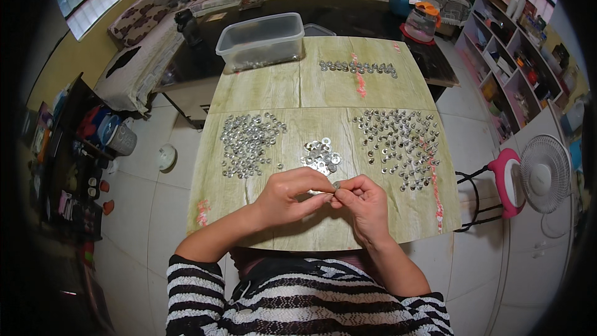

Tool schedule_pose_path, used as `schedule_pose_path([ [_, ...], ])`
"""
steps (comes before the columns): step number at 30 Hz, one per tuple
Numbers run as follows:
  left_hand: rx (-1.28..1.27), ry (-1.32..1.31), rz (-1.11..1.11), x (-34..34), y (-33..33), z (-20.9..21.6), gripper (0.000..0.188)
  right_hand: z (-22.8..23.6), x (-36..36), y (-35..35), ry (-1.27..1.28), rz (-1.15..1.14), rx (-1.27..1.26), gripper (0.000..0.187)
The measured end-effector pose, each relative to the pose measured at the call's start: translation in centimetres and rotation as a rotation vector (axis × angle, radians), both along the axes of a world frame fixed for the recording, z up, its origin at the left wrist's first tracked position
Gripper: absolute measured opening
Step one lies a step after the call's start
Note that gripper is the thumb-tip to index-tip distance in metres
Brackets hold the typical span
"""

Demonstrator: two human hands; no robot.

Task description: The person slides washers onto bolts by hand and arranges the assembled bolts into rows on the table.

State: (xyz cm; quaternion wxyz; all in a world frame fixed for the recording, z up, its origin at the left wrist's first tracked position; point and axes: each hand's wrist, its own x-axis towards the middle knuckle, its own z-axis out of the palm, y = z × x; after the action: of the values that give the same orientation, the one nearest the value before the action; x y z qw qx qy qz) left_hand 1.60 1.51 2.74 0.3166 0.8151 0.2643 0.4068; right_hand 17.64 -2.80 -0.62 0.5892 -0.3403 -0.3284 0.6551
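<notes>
Over the near edge of the table, my left hand and my right hand meet with their fingertips pinched on a small metal fastener. Its exact make-up is mostly covered by the fingers. Just beyond them lies a small heap of flat round washers. To the left, many shiny nut-like rings are spread out. On the right, many short bolts stand or lie scattered. Farther off, similar fasteners are lined up in rows.
A clear plastic tub with small metal parts at its bottom sits at the far left of the wood-patterned table. Behind is a dark table with a lidded jar. A white and pink fan stands right.
</notes>
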Motion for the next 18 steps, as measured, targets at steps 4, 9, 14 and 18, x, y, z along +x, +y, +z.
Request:
schedule_pose_path([
  [4,-0.055,-0.011,-0.046,-0.7,0.4,0.4,0.013,-0.2,0.1,-0.1,0.076,-0.001,-0.058,0.01],
  [9,-0.175,0.192,0.173,-4.0,3.7,1.6,0.014,-0.3,1.1,-0.3,0.142,-0.02,-0.049,0.007],
  [14,-0.002,0.549,0.216,-6.2,5.0,-0.8,0.016,-0.3,1.3,-0.5,0.119,-0.03,-0.07,0.006],
  [18,0.004,0.586,0.196,-6.2,4.8,-1.7,0.014,-0.6,1.3,-0.6,0.072,-0.018,-0.088,0.006],
])
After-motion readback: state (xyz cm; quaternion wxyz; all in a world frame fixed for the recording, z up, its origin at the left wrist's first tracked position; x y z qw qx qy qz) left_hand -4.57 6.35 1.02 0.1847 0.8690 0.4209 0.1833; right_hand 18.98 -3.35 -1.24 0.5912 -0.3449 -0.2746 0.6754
